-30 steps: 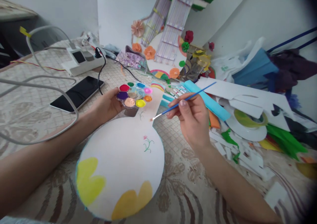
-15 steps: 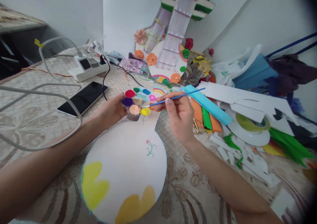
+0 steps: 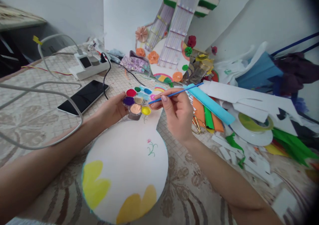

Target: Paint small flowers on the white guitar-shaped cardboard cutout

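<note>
Between phone [image 3: 83, 98] and scissors [image 3: 197, 123], the curled hands [image 3: 114, 108] [image 3: 178, 118] pinch a palette [image 3: 138, 101], left, and paintbrush [image 3: 175, 93], right.

You were in what looked like a home set for crafts: a patterned tablecloth [image 3: 184, 198], paint palette [image 3: 138, 101], paper scraps [image 3: 261, 163], tape roll [image 3: 254, 122] and power strip [image 3: 91, 71] showed it.

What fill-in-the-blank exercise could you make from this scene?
The right grip holds a brush with a ____ handle.
The palette in the left grip has ____ paint directly above the purple paint.
The green-stemmed flower on the cutout has a ____ bloom.
Between two orange strips lies a ____ strip.
Missing words: blue; red; pink; green.
</note>
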The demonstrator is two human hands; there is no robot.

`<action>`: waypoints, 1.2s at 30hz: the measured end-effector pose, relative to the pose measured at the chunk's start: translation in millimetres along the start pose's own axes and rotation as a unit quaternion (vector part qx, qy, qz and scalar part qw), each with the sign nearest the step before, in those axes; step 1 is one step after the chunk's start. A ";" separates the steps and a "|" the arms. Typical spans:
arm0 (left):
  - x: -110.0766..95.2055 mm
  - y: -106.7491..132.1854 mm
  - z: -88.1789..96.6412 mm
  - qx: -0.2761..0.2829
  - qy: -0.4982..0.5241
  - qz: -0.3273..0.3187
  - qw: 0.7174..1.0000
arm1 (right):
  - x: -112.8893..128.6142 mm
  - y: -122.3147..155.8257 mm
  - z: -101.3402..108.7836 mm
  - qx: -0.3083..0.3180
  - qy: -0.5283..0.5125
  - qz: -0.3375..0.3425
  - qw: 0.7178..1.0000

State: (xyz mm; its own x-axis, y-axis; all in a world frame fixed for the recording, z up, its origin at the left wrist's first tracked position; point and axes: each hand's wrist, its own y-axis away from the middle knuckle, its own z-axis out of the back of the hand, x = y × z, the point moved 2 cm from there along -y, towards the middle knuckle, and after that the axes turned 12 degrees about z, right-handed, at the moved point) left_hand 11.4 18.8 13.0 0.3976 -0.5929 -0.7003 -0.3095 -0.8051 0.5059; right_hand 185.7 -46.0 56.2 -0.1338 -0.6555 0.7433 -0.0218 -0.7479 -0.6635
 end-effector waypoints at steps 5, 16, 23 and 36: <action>-1.0 4.6 -5.5 0.010 -0.017 0.013 1.000 | -0.9 -0.8 -4.9 0.037 -0.009 -0.002 0.999; -1.3 -3.5 1.9 -0.008 0.005 -0.012 1.000 | 16.4 14.8 33.3 -0.023 -0.074 -0.096 0.992; -0.7 -4.0 1.4 -0.020 0.004 -0.024 1.000 | 25.3 68.5 51.5 0.052 -0.177 -0.237 0.954; 0.1 -7.4 2.3 -0.033 0.031 -0.023 0.999 | 27.3 94.4 45.5 0.114 -0.157 -0.250 0.949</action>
State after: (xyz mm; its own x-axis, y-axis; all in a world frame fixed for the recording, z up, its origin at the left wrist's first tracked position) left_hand 11.7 24.7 8.0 0.4631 -0.5536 -0.6921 -0.2324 -0.8295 0.5079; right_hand 225.1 -139.2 17.8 0.1382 -0.1853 0.9729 0.2152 -0.9533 -0.2121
